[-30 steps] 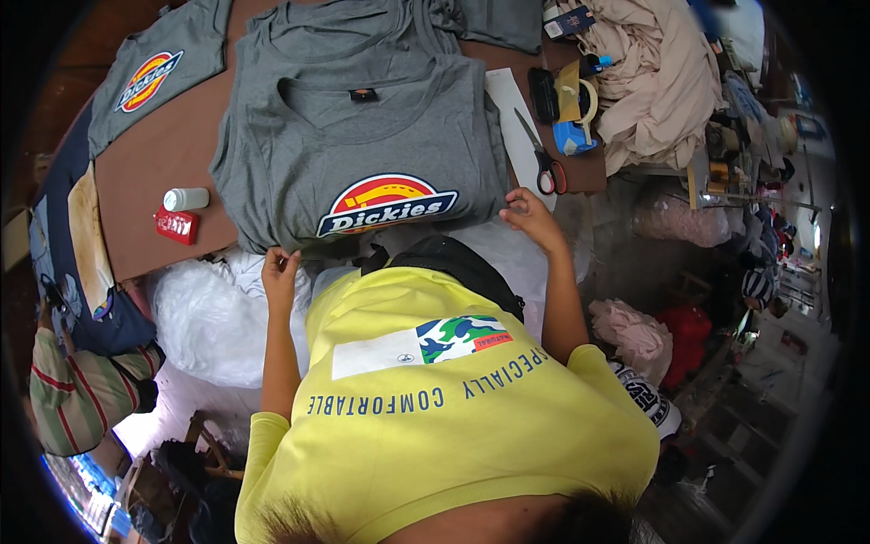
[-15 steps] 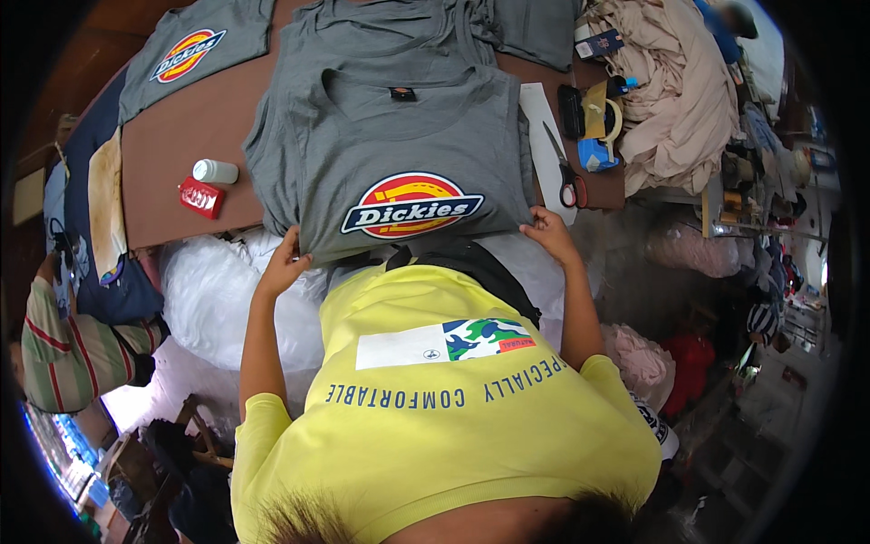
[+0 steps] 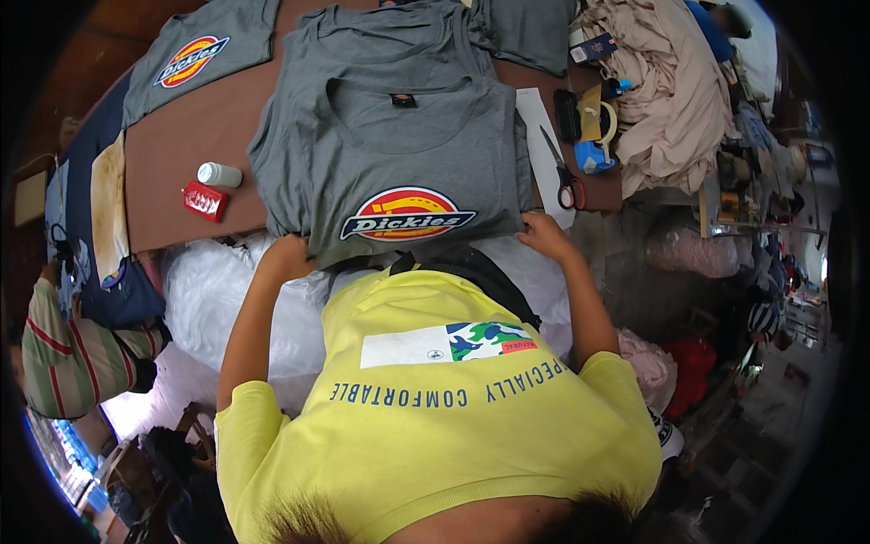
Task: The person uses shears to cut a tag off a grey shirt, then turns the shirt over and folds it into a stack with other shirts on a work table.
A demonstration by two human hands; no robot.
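A grey sleeveless shirt with a printed oval badge in red, yellow and blue lies on top of other grey shirts, its lower part at the table's near edge. My left hand is closed on the shirt's near left side, fingers partly hidden by the cloth. At the near right corner, my right hand pinches the same shirt. The fabric between the hands hangs slightly over the edge, in front of my yellow shirt.
The brown table carries a white spool-shaped item and a red packet on the left. Black scissors rest on white card at right, near a tape dispenser and piled beige cloth. Another person's striped sleeve is at far left.
My left hand has turned and its fingers have gone farther under the cloth. My right hand has shifted slightly left and down. The shirt's near edge has been drawn in and its print looks flatter.
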